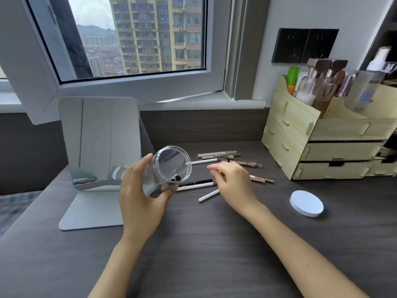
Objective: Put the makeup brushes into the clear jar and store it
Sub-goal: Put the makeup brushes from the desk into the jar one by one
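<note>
At the far left, a standing mirror [101,138] is set on the dark wood-grain worktop [214,244], with a window [137,35] seen behind it. Just to the right of the mirror, the clear jar [165,171] is held off the worktop in the left hand [139,194]; it is tipped on its side so that its round open mouth is turned toward the right and slightly up. The grip of the left hand is wrapped around the jar's body, thumb over the top and fingers beneath. At least one dark item can be made out low inside the jar, though what it is cannot be told. Right of the jar, the makeup brushes [225,160] are scattered flat on the worktop, some white-handled, some rose-gold. The right hand [232,181] is hovering over them, palm down, its fingers loosely curled and drawn close together at the tips; whether a brush is pinched in that grip cannot be told. Further right, a round white lid [306,203] is lying flat on the worktop, well apart from the jar. At the far right, a pale wooden organiser [318,145] with drawers is placed against the wall, with bottles [318,84] standing in its upper compartments.
</note>
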A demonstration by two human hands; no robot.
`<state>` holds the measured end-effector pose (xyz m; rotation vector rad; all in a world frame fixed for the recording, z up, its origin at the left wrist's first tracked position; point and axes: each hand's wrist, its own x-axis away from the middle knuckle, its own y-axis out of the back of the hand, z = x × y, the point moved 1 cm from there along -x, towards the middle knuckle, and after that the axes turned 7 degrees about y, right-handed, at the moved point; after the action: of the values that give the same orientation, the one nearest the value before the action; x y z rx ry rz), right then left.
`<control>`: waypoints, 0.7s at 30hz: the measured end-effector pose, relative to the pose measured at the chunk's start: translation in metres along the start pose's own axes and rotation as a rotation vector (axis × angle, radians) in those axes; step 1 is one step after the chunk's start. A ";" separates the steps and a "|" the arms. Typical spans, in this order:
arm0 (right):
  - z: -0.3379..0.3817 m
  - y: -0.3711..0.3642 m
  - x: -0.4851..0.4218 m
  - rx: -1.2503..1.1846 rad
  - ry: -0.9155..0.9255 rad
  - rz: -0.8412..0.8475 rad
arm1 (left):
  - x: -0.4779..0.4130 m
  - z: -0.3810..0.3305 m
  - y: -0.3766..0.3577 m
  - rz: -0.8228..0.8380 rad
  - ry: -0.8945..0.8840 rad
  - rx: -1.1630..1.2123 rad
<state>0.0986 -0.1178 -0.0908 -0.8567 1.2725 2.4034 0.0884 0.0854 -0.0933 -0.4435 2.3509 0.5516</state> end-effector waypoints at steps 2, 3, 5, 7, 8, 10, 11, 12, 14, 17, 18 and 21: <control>-0.008 -0.016 -0.007 0.202 0.022 0.182 | -0.001 0.002 0.000 -0.020 0.029 0.029; -0.011 -0.022 -0.010 0.285 0.016 0.268 | -0.001 0.003 0.000 -0.030 0.043 0.040; -0.014 -0.028 -0.013 0.384 0.003 0.379 | -0.002 0.006 0.000 -0.052 0.073 0.058; -0.015 -0.031 -0.014 0.397 -0.016 0.406 | -0.002 0.008 0.000 -0.070 0.103 0.067; -0.017 -0.032 -0.013 0.377 -0.022 0.396 | -0.003 0.009 0.000 -0.078 0.111 0.066; -0.017 -0.032 -0.013 0.322 -0.039 0.372 | -0.004 0.009 0.000 -0.090 0.124 0.064; -0.018 -0.031 -0.013 0.296 -0.050 0.367 | -0.004 0.009 0.000 -0.093 0.127 0.065; -0.018 -0.031 -0.013 0.273 -0.058 0.367 | -0.004 0.009 0.000 -0.094 0.124 0.064; -0.020 -0.030 -0.013 0.227 -0.058 0.379 | -0.004 0.008 0.000 -0.088 0.105 0.054; -0.022 -0.031 -0.013 0.147 -0.059 0.410 | -0.002 0.006 0.000 -0.082 0.066 0.023; -0.023 -0.031 -0.014 0.132 -0.059 0.425 | -0.002 0.006 0.000 -0.080 0.056 0.011; -0.025 -0.031 -0.015 0.141 -0.040 0.486 | -0.001 0.005 -0.001 -0.070 0.041 -0.017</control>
<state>0.1348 -0.1205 -0.1123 -0.4963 1.7765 2.6186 0.0923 0.0870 -0.0959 -0.5476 2.3619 0.5343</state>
